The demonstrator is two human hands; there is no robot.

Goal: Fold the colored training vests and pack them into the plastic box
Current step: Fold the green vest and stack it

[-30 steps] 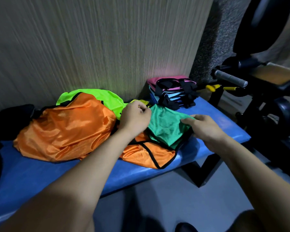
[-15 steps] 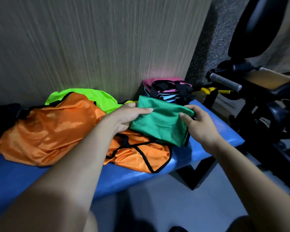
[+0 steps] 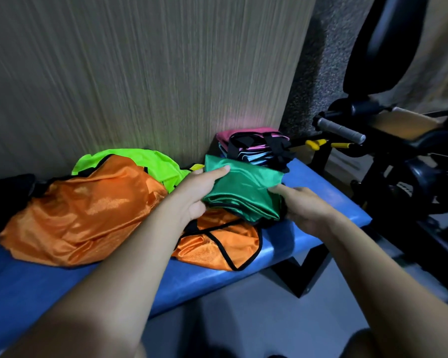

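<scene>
The blue worktop (image 3: 318, 182) is carrying a loose orange vest (image 3: 83, 215), a lime one behind it, and a folded stack (image 3: 256, 148) by the wall. The green vest (image 3: 243, 192) is being held just above the orange one, the left hand (image 3: 199, 192) and right hand (image 3: 303, 208) pinching its sides, fingers (image 3: 217, 171) lying over the top. Keeping the layers squeezed flat should stop the slippery fabric from springing open.
</scene>
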